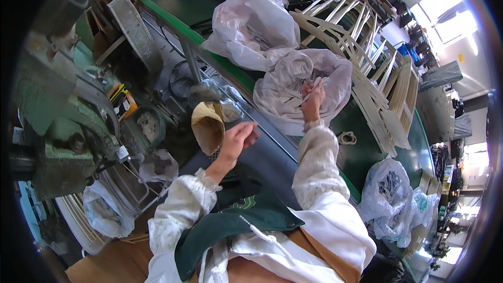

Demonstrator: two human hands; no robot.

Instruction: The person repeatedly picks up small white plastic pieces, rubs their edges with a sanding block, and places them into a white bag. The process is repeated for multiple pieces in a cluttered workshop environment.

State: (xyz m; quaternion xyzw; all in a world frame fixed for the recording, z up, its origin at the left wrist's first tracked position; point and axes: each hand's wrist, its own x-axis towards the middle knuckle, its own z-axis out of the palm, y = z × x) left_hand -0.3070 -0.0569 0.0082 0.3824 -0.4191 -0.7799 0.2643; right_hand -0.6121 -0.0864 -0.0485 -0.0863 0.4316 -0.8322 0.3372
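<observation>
My right hand (313,98) reaches into an open white plastic bag (335,68) on the green-topped table. Its fingers are closed on a small white strip (317,82), partly hidden by the hand. Many similar thin white pieces (290,92) lie loose in that bag. My left hand (238,142) hovers before my body, at the table's near edge, with its fingers loosely bent and nothing visible in them. Close to it is an open yellowish sack (207,126).
Behind stands another white bag (246,26). Long pale slatted strips (367,94) are piled on the table's right side, near a small cream ring-like part (347,138). A clear bag of pieces (387,183) sits at right. Green machinery (63,99) rises at left.
</observation>
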